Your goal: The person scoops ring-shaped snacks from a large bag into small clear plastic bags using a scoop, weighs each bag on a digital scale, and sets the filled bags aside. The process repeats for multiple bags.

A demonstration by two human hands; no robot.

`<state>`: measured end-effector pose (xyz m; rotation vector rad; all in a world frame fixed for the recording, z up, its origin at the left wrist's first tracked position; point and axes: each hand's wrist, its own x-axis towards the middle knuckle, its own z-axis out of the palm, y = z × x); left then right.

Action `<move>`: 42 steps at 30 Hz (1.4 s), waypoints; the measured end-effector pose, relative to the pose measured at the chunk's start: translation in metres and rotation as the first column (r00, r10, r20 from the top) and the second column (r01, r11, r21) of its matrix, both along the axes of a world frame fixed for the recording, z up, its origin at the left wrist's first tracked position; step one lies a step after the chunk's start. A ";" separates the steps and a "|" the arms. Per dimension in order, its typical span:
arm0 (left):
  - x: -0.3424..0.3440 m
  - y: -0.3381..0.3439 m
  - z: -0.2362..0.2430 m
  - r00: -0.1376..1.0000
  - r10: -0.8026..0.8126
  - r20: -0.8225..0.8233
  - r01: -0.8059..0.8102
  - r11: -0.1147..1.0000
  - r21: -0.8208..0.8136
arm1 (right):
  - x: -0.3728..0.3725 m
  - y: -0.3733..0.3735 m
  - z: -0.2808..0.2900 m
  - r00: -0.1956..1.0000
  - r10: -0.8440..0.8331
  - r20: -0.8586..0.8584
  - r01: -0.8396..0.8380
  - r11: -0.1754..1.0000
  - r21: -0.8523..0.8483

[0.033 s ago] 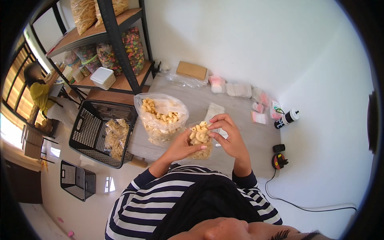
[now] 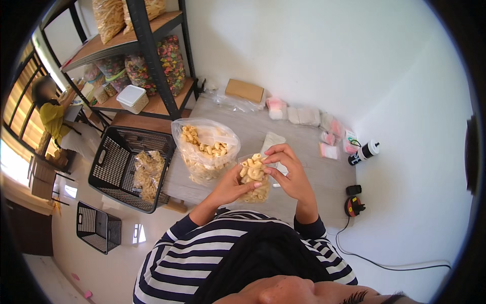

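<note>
A small clear plastic bag (image 2: 258, 191), filled with curled, tube-shaped snack pieces, is held upright in front of my chest. My left hand (image 2: 234, 188) wraps round its left side, thumb across the front. At the bag's mouth, the bent fingers of my right hand (image 2: 289, 173) pinch the right edge beside the topmost pieces; whether a piece is also between them I cannot make out. Just left stands a large open clear bag (image 2: 210, 164) of the same snack on the table. Behind my right hand lies a flat whitish packet (image 2: 273, 141), partly hidden.
A black crate (image 2: 129, 169) left of the table holds filled bags (image 2: 148, 175); a smaller crate (image 2: 98, 228) sits on the floor. Along the wall are a cardboard box (image 2: 244, 91), pink-white packets (image 2: 329, 151), a bottle (image 2: 364, 152) and a corded round device (image 2: 353, 206). A person (image 2: 53, 116) sits far left.
</note>
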<state>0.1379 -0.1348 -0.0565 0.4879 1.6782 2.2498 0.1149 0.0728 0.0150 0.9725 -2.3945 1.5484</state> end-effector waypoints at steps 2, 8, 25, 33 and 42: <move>0.001 -0.003 -0.004 0.996 0.085 0.022 -0.084 0.996 -0.038 | -0.010 -0.008 0.001 0.999 0.043 0.014 -0.043 0.999 -0.016; 0.005 -0.024 -0.005 0.916 0.400 0.036 -0.401 0.914 0.060 | -0.053 -0.051 0.006 0.971 0.236 0.034 -0.235 0.971 -0.042; 0.006 -0.058 0.002 0.803 0.445 0.397 -0.536 0.830 0.153 | -0.089 -0.106 -0.014 0.924 0.366 0.107 -0.369 0.929 0.010; 0.008 -0.062 0.010 0.858 0.390 0.334 -0.437 0.896 0.077 | -0.104 -0.100 -0.019 0.910 0.385 0.156 -0.399 0.914 0.076; 0.007 -0.062 0.006 0.869 0.447 0.215 -0.464 0.885 0.036 | -0.103 -0.104 -0.002 0.964 0.259 -0.053 -0.254 0.963 0.086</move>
